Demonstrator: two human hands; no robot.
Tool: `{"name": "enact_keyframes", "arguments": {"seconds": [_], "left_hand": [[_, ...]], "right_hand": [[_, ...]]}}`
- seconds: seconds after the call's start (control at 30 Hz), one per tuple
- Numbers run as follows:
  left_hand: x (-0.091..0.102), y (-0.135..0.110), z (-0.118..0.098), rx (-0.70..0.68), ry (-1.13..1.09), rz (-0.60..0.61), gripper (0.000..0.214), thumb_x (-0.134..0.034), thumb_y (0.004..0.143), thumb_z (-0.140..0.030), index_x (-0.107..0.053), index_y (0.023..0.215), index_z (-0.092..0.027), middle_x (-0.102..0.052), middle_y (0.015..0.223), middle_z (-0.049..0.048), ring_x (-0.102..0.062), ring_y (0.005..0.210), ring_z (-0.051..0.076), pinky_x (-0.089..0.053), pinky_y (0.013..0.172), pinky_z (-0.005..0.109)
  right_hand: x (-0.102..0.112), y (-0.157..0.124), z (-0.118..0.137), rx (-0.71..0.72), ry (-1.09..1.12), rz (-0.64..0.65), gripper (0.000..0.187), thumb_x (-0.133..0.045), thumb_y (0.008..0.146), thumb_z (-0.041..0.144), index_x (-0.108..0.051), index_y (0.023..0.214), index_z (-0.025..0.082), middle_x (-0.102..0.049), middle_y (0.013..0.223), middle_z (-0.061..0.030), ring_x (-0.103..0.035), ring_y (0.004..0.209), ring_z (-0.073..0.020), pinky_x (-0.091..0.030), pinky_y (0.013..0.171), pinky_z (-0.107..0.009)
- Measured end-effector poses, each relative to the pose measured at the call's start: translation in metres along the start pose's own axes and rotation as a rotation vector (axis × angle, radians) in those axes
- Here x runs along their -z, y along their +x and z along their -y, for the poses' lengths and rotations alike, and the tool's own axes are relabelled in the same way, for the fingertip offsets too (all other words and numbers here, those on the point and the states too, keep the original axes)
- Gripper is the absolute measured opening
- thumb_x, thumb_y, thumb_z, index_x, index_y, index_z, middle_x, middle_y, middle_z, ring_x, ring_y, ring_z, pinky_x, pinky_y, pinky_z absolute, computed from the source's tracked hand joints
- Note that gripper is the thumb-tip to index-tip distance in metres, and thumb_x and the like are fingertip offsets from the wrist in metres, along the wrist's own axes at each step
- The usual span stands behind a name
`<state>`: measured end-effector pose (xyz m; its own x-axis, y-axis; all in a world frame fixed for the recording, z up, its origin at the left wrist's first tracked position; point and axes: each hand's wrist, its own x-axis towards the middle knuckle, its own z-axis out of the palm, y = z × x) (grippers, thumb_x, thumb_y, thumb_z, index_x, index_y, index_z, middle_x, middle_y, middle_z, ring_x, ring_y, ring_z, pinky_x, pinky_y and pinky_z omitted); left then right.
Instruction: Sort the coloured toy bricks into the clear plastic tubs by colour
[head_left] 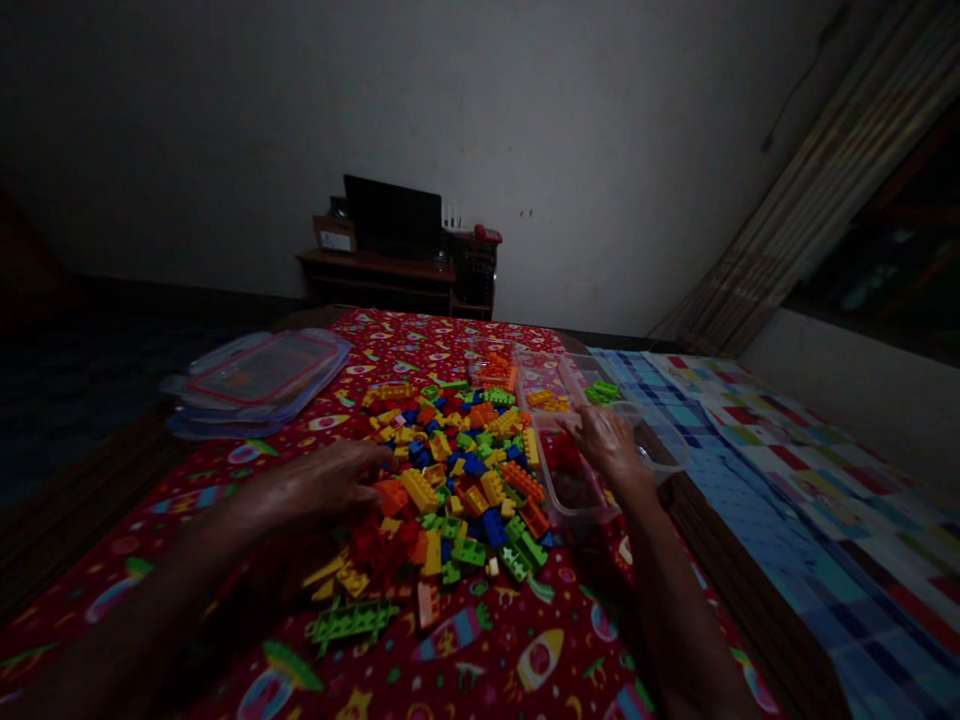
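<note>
A large loose heap of plastic building bricks (457, 470) in red, orange, yellow, green and blue lies on the red patterned cloth. My left hand (345, 475) is at the heap's left edge, thumb and fingers apart, close by an orange brick (391, 497). Nothing shows in its grasp. Over a clear plastic box (577, 515) holding red bricks (561, 455), my right hand (606, 440) hangs with its fingers loosely extended. The undersides of those fingers are hidden. Behind it stand clear boxes with yellow bricks (547, 401), green bricks (601, 391) and orange bricks (495, 370).
Stacked clear lids (259, 375) lie at the left table edge. Another clear container (671, 445) sits by the right edge. A bed with a checked cover (750, 480) adjoins on the right. A desk (375, 265) with a dark monitor (394, 215) stands against the wall.
</note>
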<state>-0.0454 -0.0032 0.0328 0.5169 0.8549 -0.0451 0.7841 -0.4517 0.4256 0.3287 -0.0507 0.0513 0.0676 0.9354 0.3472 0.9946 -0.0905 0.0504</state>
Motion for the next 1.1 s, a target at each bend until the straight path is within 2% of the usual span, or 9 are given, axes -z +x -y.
{"name": "enact_keyframes", "arguments": {"seconds": [0.13,0.23,0.33,0.47,0.6,0.7,0.77,0.93,1.1], "left_hand": [[-0.003,0.012,0.0,-0.073,-0.033,0.029,0.028,-0.058,0.071,-0.036,-0.071,0.093,-0.024,-0.071,0.092,0.0032,-0.064,0.084,0.023,-0.048,0.072,0.027],[0.0,0.021,-0.003,-0.045,-0.012,-0.11,0.028,-0.052,0.073,-0.04,-0.069,0.086,-0.021,-0.071,0.087,0.0058,-0.064,0.079,0.023,-0.048,0.071,0.029],[0.0,0.025,-0.009,0.021,-0.001,-0.272,0.03,-0.047,0.074,-0.039,-0.067,0.087,-0.021,-0.071,0.092,0.0072,-0.064,0.081,0.025,-0.05,0.074,0.032],[-0.005,0.024,-0.017,-0.07,-0.008,-0.323,0.031,-0.045,0.079,-0.042,-0.067,0.088,-0.023,-0.071,0.096,0.008,-0.065,0.087,0.026,-0.052,0.08,0.034],[-0.012,0.019,-0.024,-0.26,0.004,-0.224,0.036,-0.046,0.084,-0.044,-0.068,0.101,-0.022,-0.068,0.111,0.0082,-0.062,0.105,0.025,-0.049,0.092,0.033],[-0.017,0.013,-0.03,-0.363,0.028,-0.043,0.033,-0.047,0.085,-0.031,-0.067,0.109,-0.023,-0.066,0.119,0.007,-0.06,0.11,0.022,-0.047,0.095,0.03],[-0.02,0.011,-0.032,-0.382,0.045,0.003,0.034,-0.047,0.083,-0.023,-0.067,0.111,-0.023,-0.065,0.122,0.0074,-0.059,0.112,0.022,-0.046,0.096,0.03],[-0.033,0.016,-0.017,-0.348,-0.001,-0.03,0.034,-0.048,0.084,-0.027,-0.064,0.114,-0.022,-0.065,0.12,0.0069,-0.06,0.11,0.021,-0.045,0.094,0.029],[-0.049,0.025,0.0,-0.332,-0.029,-0.142,0.031,-0.048,0.083,-0.03,-0.065,0.108,-0.022,-0.066,0.114,0.0063,-0.06,0.105,0.021,-0.045,0.094,0.03]], "right_hand": [[-0.008,-0.001,0.017,0.197,0.215,-0.038,0.03,-0.043,0.096,0.031,-0.059,0.118,0.018,-0.068,0.102,-0.0104,-0.062,0.093,-0.0199,-0.044,0.081,-0.03],[-0.02,-0.008,0.037,0.35,0.349,-0.044,0.032,-0.043,0.095,0.023,-0.055,0.124,0.019,-0.066,0.112,-0.0105,-0.06,0.102,-0.0195,-0.046,0.088,-0.032],[-0.035,-0.012,0.055,0.451,0.395,-0.092,0.044,-0.049,0.089,0.013,-0.048,0.132,0.016,-0.052,0.134,-0.0154,-0.048,0.124,-0.023,-0.041,0.101,-0.039],[-0.047,-0.007,0.067,0.517,0.385,-0.034,0.058,-0.053,0.081,0.007,-0.043,0.137,0.019,-0.04,0.144,-0.0161,-0.034,0.136,-0.0269,-0.036,0.107,-0.047],[-0.051,-0.003,0.069,0.516,0.368,0.004,0.039,-0.05,0.082,0.006,-0.055,0.12,0.017,-0.052,0.129,-0.0145,-0.041,0.128,-0.0247,-0.037,0.107,-0.045],[-0.05,-0.005,0.067,0.52,0.408,-0.057,0.034,-0.048,0.082,0.005,-0.056,0.114,0.013,-0.052,0.126,-0.0171,-0.043,0.124,-0.0251,-0.039,0.103,-0.041],[-0.047,-0.004,0.066,0.511,0.462,-0.084,0.031,-0.047,0.083,0.005,-0.056,0.111,0.014,-0.055,0.119,-0.0158,-0.049,0.115,-0.0237,-0.043,0.096,-0.038],[-0.032,0.012,0.057,0.365,0.616,-0.144,0.025,-0.039,0.085,0.005,-0.062,0.09,0.015,-0.064,0.083,-0.0073,-0.057,0.074,-0.0159,-0.046,0.07,-0.026],[-0.021,0.042,0.024,0.193,0.707,-0.294,0.024,-0.047,0.081,0.01,-0.067,0.093,0.016,-0.07,0.087,-0.0081,-0.064,0.077,-0.0174,-0.047,0.068,-0.025]]}}
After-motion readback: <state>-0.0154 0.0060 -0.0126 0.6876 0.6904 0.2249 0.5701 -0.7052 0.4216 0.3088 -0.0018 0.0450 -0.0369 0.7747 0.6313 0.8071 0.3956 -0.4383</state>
